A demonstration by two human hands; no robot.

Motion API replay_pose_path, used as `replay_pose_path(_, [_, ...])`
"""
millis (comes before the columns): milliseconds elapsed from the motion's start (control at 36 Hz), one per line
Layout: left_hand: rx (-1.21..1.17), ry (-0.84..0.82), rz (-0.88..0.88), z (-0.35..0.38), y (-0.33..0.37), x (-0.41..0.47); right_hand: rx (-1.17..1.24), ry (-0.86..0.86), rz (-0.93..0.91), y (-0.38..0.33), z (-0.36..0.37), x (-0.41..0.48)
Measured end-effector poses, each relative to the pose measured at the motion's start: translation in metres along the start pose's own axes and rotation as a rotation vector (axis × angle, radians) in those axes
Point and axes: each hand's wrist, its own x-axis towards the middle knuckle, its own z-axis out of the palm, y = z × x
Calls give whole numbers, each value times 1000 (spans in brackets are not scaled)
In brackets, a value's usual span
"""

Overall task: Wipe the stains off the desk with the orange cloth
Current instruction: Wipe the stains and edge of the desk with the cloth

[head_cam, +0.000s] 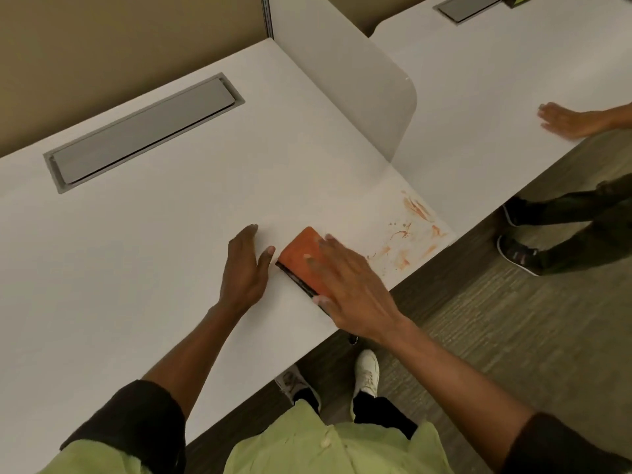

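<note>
A folded orange cloth [301, 258] with a dark edge lies flat on the white desk [171, 234], close to the front edge. My right hand [349, 289] rests on top of it, fingers spread, thumb at its near corner. My left hand [244, 268] lies flat on the desk just left of the cloth, fingers apart, thumb nearly touching the cloth's corner. Orange-red stains [410, 234] smear the desk's front right corner, to the right of the cloth and apart from it.
A grey cable hatch [143, 131] is set into the desk at the back left. A white divider panel [359, 83] separates this desk from the neighbouring desk [496, 97], where another person's hand [567, 123] rests. That person's legs [564, 227] stand on the carpet.
</note>
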Motion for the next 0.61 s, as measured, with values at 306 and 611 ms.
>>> replay_pose_path(306, [90,-72,45,22,-19,-17,-188,-152,107,24,48,46])
replay_pose_path(611, [190,-52,13,33,-10,-27,-118,-67,304,-22,60,-22])
